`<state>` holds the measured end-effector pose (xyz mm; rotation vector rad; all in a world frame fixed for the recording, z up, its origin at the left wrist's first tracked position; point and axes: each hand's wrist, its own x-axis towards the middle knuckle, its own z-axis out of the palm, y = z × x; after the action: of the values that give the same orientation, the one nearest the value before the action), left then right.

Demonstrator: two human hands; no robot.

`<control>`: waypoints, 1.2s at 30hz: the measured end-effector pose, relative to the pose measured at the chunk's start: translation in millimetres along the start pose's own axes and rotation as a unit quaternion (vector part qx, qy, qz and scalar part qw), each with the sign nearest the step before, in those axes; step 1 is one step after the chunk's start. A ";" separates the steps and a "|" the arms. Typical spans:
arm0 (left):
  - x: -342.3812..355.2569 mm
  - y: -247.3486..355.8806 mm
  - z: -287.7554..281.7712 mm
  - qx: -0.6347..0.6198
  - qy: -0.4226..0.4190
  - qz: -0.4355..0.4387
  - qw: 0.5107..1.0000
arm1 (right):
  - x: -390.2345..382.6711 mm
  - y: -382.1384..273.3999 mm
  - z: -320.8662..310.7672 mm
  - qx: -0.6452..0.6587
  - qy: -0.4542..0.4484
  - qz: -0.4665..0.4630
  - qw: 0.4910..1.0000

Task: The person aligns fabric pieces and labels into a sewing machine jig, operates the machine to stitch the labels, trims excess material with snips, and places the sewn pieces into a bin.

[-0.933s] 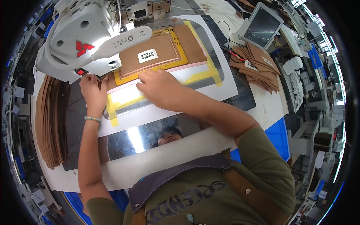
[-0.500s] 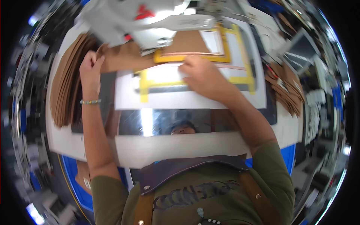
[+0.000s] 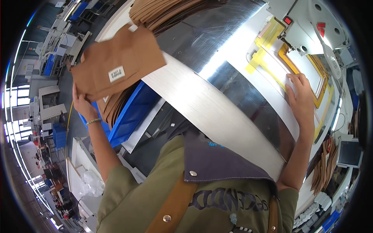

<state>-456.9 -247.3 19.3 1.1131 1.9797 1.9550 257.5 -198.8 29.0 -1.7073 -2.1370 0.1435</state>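
Observation:
My left hand [image 3: 84, 107] is closed on the lower left edge of a brown fabric piece [image 3: 136, 58] with a white label sewn on it. The piece hangs tilted above a blue bin [image 3: 130, 110], where several more brown fabric pieces [image 3: 112, 110] stand stacked. At the right, my right hand [image 3: 300, 93] has its fingers bent and apart, holding nothing. Its fingertips are beside a yellow frame [image 3: 321, 93] under the white sewing machine head [image 3: 311, 27]. White shows inside the frame.
A stack of brown fabric pieces [image 3: 167, 13] lies at the table's far left. Yellow tape [image 3: 268, 37] marks the white sheet by the machine. More brown pieces [image 3: 325, 167] and a small screen [image 3: 349, 152] are at the right. The table's pale front edge [image 3: 206, 105] runs before me.
The view has swung left. My left hand has carried the brown fabric piece out from the yellow frame, away from the machine, to above the blue bin. My right hand stays by the frame, fingers loosened.

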 end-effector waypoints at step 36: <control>-125.4 114.6 322.8 -0.025 -0.510 0.283 0.812 | -56.4 2.6 3.9 -0.016 0.056 -0.064 0.996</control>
<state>-135.7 -74.7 29.1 2.2600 1.0434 1.0396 268.3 -251.3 10.9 -1.5529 -2.1684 -0.0217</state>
